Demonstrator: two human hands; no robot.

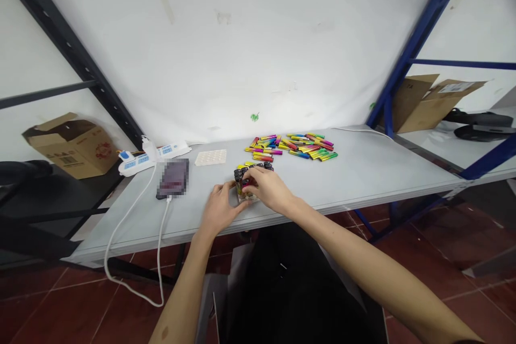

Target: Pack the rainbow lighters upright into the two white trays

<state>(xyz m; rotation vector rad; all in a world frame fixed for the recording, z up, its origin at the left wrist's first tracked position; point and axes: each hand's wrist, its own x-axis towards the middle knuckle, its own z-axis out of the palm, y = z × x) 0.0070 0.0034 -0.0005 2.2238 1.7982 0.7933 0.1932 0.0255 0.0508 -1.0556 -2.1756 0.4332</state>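
Observation:
On the near edge of the table, a small clear holder (242, 198) stands with several upright lighters (238, 173), their black tops showing. My left hand (220, 207) rests against the holder's left and near side, thumb and fingers apart around it. From the right, my right hand (268, 187) reaches over the holder, its fingertips pinching a red lighter (246, 183) with a dark top among the others. That lighter's lower part is hidden. Beyond the holder lies a loose spread of shiny multicoloured metallic tubes (290, 146).
A white perforated tray (211, 157) lies left of the tubes. Farther left are a phone (173, 178) on a white cable (116, 231) and a power strip (155, 157). Cardboard boxes (76, 148) and a blue shelf frame (415, 27) flank the table (371, 166).

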